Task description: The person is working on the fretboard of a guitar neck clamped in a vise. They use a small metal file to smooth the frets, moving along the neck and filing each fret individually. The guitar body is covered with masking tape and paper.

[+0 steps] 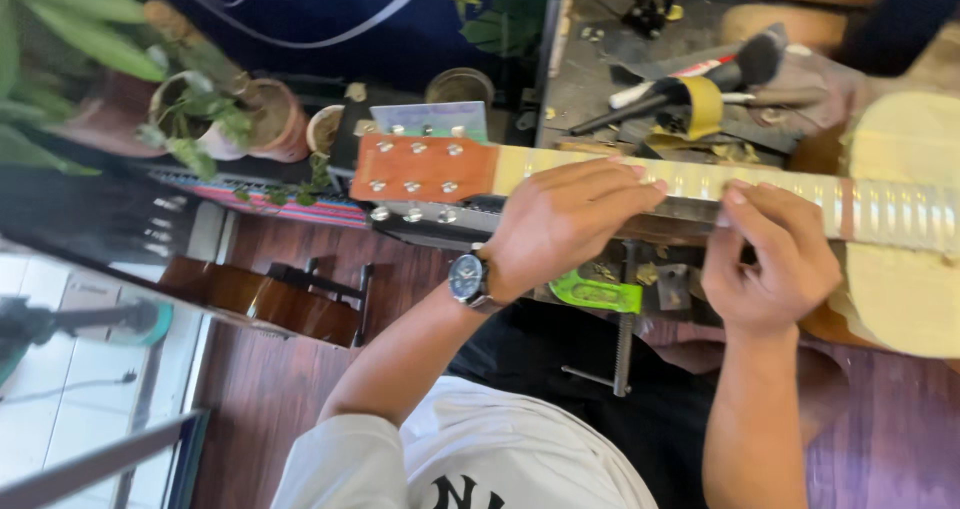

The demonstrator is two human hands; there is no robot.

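Note:
An unfinished guitar lies across the bench, with a reddish-brown headstock (420,167) carrying silver tuning pegs, a pale fretted neck (690,181) and a pale body (905,269). My left hand (565,224), a watch on its wrist, lies over the neck near the headstock, its fingers stretched along the fretboard. My right hand (770,259) is just to the right. Its thumb and fingertips are pinched on the near edge of the neck. Whether they hold anything small is hidden.
A green clamp (595,294) with a metal screw hangs below the neck. On the bench behind lie a yellow tape roll (703,107), a black brush (745,67) and scraps. Potted plants (215,119) stand at left, above a brown guitar (260,301) on a stand.

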